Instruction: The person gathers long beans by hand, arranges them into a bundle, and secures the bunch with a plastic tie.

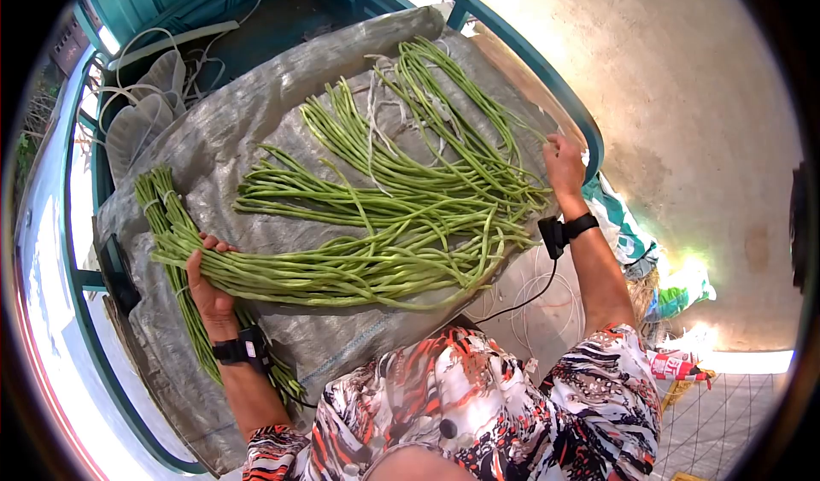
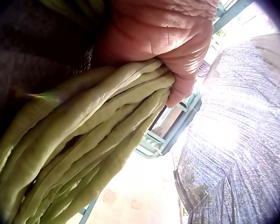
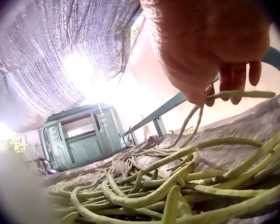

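Observation:
Long green yardlong beans (image 1: 367, 263) lie in loose rows over a grey woven sheet. At the left, my left hand (image 1: 209, 284) grips one end of a thick bunch of them, thumb and fingers round it. In the left wrist view the gripped beans (image 2: 84, 121) run out side by side from under that hand (image 2: 163, 37). My right hand (image 1: 564, 169) is at the far right end of the rows. Its fingertips pinch a thin bean (image 3: 245, 94), raised above the tangled bean ends (image 3: 149, 186) in the right wrist view. Beneath my left hand lies a tied bundle of beans (image 1: 158, 195).
The grey sheet (image 1: 282, 79) covers a board in a teal truck bed, whose rail (image 1: 555, 84) curves round the right side. Pale strips (image 1: 373, 131) lie among the far beans. A black cable (image 1: 521, 308) hangs from the right wrist. Bags (image 1: 628, 225) stand beyond the rail.

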{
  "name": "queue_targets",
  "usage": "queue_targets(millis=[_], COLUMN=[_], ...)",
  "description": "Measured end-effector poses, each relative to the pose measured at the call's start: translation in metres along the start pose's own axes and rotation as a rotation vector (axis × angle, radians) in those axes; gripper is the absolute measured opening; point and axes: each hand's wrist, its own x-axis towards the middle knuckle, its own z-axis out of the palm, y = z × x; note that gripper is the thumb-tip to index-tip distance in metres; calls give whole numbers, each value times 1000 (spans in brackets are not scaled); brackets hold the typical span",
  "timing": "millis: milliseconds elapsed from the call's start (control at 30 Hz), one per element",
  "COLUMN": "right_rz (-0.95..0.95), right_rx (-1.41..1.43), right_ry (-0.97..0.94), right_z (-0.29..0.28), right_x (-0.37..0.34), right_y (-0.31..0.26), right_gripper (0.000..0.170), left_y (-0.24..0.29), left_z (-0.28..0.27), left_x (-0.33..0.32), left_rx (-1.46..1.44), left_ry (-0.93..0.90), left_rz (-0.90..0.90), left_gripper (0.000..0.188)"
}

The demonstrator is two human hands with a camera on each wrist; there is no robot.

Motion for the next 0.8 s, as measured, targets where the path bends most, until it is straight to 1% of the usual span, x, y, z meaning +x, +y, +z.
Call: queue_targets(millis=[100,133,233,267,333,367,433,500,567,633,700,800], right_rz=[-103,-139,-301,-321,-450,-513,-611,-736,-760,-811,-881,-970], right_rx=[-199,-127,117,184,252,288,420,543,716,764,834,910], right_ry=[73,-7,37,15,4,0,-105,-239,-428,-521,-531,-554], right_z=[-3,-3,-8,-13,-30,-38,-53,-59,-62,-65,-63,-54], right_x=[-8,-12,-28,-33,-45,-54,-73,-91,-106,-117,-124,-136], right_y=[-19,-22,-54,-71,-109,-129,-167,-198,-229,-255,-283,-316], right_gripper=[26,25,25,26,28,29,34,43,55,72,82,96], left_y=[1,1,0,1,1,1,1,2,5,9,12,14], left_z=[1,1,-3,-5,-3,1,11,12,18,30,47,70], left_x=[-1,-2,0,0,0,-2,-5,-7,-8,-12,-16,-21], left_rx=[-19,-22,-59,-71,-91,-50,25,18,1,22,43,38], left_ry=[7,6,-11,-24,-51,-44,-37,-89,-169,-182,-233,-236], left_rz=[5,5,9,12,30,59,123,126,123,124,113,122], left_gripper=[31,31,30,29,26,26,25,26,27,27,27,29])
